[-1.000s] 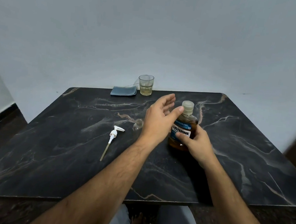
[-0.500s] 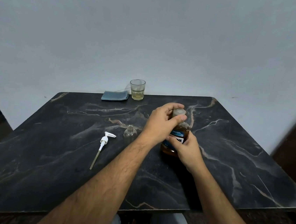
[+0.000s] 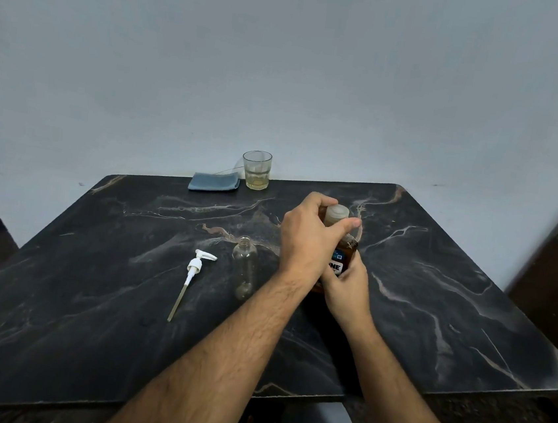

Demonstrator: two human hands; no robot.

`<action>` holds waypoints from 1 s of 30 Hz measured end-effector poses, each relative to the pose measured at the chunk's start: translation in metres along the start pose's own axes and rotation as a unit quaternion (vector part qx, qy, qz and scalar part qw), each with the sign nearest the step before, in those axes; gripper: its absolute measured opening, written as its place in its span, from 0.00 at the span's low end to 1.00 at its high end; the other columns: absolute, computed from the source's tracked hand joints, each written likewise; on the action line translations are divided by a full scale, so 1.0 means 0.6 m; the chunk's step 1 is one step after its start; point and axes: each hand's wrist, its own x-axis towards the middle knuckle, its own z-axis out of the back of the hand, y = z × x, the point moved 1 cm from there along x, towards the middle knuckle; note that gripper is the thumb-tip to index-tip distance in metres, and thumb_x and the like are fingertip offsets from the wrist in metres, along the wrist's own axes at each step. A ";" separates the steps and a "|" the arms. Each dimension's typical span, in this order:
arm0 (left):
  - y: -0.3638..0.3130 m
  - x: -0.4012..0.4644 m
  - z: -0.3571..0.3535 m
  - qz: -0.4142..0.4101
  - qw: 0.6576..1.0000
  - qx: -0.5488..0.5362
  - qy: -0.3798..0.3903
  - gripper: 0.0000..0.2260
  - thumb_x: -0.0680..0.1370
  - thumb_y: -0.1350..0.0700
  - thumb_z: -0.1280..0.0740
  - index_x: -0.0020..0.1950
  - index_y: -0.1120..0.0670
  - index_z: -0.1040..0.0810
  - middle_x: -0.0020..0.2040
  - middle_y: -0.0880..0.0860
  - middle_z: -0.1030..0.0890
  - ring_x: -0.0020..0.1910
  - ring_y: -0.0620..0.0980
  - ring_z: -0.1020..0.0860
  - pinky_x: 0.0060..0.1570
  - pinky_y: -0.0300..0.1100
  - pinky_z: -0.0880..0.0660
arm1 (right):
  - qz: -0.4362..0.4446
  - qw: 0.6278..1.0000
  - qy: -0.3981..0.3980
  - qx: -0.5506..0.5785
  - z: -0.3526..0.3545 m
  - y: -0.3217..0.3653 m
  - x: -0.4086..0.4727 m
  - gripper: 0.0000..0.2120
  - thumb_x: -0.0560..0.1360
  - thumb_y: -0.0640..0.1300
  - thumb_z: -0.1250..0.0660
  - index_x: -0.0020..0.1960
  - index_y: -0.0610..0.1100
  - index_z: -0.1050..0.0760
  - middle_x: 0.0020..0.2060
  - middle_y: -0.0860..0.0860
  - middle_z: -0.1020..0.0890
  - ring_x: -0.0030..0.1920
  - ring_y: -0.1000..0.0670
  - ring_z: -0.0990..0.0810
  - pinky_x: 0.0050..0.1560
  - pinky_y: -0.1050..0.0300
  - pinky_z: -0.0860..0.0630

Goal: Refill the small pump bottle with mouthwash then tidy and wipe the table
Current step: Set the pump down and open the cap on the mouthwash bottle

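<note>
Nearest to us, both forearms reach over the front edge of the dark marbled tabletop (image 3: 86,329). Our right hand (image 3: 345,289) is wrapped round the lower body of the mouthwash bottle (image 3: 343,257), fingers curled at the label – a firm grip w/ the bottle upright on the tabletop, amber liquid showing thru. Our left hand (image 3: 309,237) comes over from the left & grips the bottle's cap (image 3: 336,214), thumb across the front, fingers curled behind; cap is on the neck.

Just left of the hands stands the small pump bottle (image 3: 244,264): clear, upright, neck open, looks empty, not touching the left wrist as far as we can tell. Further left lies its pump head (image 3: 194,269), white, on its side, w/ the dip tube pointing back twd the front edge. Pump & bottle are apart.

At the far edge, by the wall (image 3: 287,57): a folded blue-grey cloth (image 3: 213,182) lying flat, & right beside it a glass tumbler (image 3: 256,170) w/ a little pale yellow liquid at the bottom. Both well apart from the hands.
</note>
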 end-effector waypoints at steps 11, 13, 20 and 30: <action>-0.010 0.004 0.000 0.005 0.999 0.049 -0.010 0.20 0.67 0.41 0.22 0.53 0.49 0.21 0.46 0.44 0.18 0.46 0.42 0.21 0.47 0.38 0.25 | 0.004 1.000 -0.015 0.002 -0.003 -0.006 -0.003 0.19 0.68 0.50 0.26 0.57 0.48 0.23 0.47 0.50 0.14 0.48 0.51 0.15 0.49 0.53 0.19; -0.010 0.013 0.007 0.009 0.998 0.055 0.038 0.18 0.69 0.42 0.23 0.53 0.48 0.22 0.45 0.43 0.19 0.47 0.42 0.21 0.48 0.39 0.24 | 0.003 1.000 -0.001 0.011 0.001 -0.006 -0.001 0.18 0.71 0.47 0.26 0.59 0.46 0.23 0.49 0.49 0.15 0.51 0.50 0.15 0.52 0.51 0.20; -0.002 0.033 0.042 -0.007 0.959 -0.016 0.283 0.19 0.80 0.55 0.33 0.71 0.50 0.28 0.65 0.48 0.20 0.64 0.45 0.23 0.65 0.47 0.26 | -0.009 0.999 0.033 0.038 0.005 -0.005 0.000 0.15 0.74 0.38 0.27 0.60 0.45 0.23 0.52 0.47 0.15 0.55 0.48 0.16 0.57 0.48 0.20; 0.007 0.025 0.029 -0.013 0.984 -0.024 0.175 0.12 0.76 0.54 0.28 0.59 0.50 0.20 0.52 0.50 0.15 0.54 0.49 0.17 0.59 0.52 0.22 | -0.004 1.000 -0.009 -0.004 -0.003 0.001 -0.004 0.14 0.73 0.39 0.27 0.55 0.53 0.24 0.48 0.52 0.15 0.50 0.54 0.16 0.54 0.54 0.20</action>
